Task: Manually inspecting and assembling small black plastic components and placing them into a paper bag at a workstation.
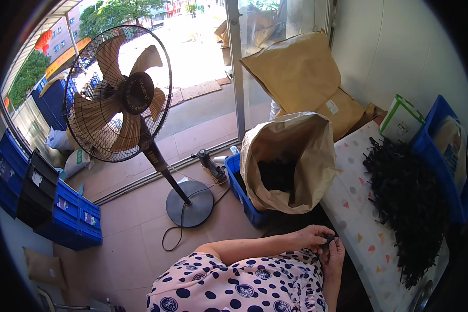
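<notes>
A small black piece (pixel 327 240) is pinched between the fingers of my left hand (pixel 312 236) and my right hand (pixel 335 253), which meet beside the table edge. Its exact kind is too small to make out. To the right, a large heap of black stick-like pieces (pixel 408 213) lies on a white tablecloth (pixel 354 195) with coloured triangles and dots. Just ahead of my hands, an open brown paper bag (pixel 317 166) stands in a blue crate (pixel 250 210), with dark pieces (pixel 278 174) inside.
A standing fan (pixel 138 93) rises ahead on the left, its round base (pixel 190 204) and cord on the tiled floor. Blue and black crates (pixel 70 218) stack at far left. Filled brown sacks (pixel 301 67) lean by the glass door. A blue tray (pixel 444 156) and white-green box (pixel 402 119) border the heap.
</notes>
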The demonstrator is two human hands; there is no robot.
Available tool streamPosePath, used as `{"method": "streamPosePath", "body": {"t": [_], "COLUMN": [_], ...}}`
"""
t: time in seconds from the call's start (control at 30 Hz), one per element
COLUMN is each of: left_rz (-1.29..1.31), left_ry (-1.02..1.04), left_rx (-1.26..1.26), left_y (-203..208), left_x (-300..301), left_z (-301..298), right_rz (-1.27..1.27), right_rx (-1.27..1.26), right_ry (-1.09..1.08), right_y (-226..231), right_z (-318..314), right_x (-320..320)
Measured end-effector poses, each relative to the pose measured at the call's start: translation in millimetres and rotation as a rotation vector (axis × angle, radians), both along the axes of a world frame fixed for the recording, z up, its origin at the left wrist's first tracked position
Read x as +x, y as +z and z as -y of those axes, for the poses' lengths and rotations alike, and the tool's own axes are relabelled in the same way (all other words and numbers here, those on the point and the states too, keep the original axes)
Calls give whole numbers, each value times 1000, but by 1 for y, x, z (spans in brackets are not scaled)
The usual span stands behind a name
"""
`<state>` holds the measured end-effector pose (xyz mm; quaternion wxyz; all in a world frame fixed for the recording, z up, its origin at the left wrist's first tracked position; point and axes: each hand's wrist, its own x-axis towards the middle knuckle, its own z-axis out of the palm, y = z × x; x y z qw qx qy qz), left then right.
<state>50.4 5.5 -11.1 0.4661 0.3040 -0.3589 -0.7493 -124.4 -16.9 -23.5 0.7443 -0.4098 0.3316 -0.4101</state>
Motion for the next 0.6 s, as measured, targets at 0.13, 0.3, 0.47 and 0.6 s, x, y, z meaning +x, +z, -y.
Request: {"method": "streamPosePath", "body": {"t": [0.13, 0.3, 0.47, 0.6], "left_rz": [346, 669, 570, 390], "left_ry": [-54, -24, 92, 5], "left_rx": [-163, -457, -305, -265], "left_y": [-11, -10, 14, 24], "left_x": [1, -9, 5, 13], "left_z": [5, -4, 11, 22], "right_rz": [-67, -415, -420, -461], "right_rx": [-17, -55, -238, -272], "right_ry": [40, -89, -58, -80], "right_y": [-2, 8, 34, 39], "right_z": [-2, -22, -3, -1], "right_x": [-5, 1, 15, 17]}}
